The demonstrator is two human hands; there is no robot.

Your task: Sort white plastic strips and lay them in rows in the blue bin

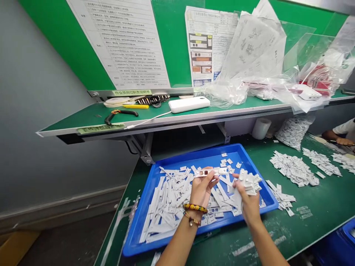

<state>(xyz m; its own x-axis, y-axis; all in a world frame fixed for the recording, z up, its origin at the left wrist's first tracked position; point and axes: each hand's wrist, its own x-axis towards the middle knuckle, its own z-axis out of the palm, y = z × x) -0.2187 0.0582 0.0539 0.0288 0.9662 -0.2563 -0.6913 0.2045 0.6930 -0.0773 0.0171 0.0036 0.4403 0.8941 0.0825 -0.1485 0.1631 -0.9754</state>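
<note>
My left hand (202,188) pinches a long white plastic strip (198,172) with square cut-outs, held level over the blue tray (163,162). Just to the right, my right hand (249,203) is closed around a bunch of small white plastic pieces (249,181), which stick out past the fingers. Beneath both hands, the tray holds many loose white strips (169,197) lying in a jumble. Several small white clips (229,161) are scattered toward its back right corner.
Piles of white pieces (294,168) lie right of the tray, near a filled clear bag (295,131). A shelf overhead carries pliers (120,113), a white power bank (189,104) and plastic wrap. At far right appears another person's hand (344,141).
</note>
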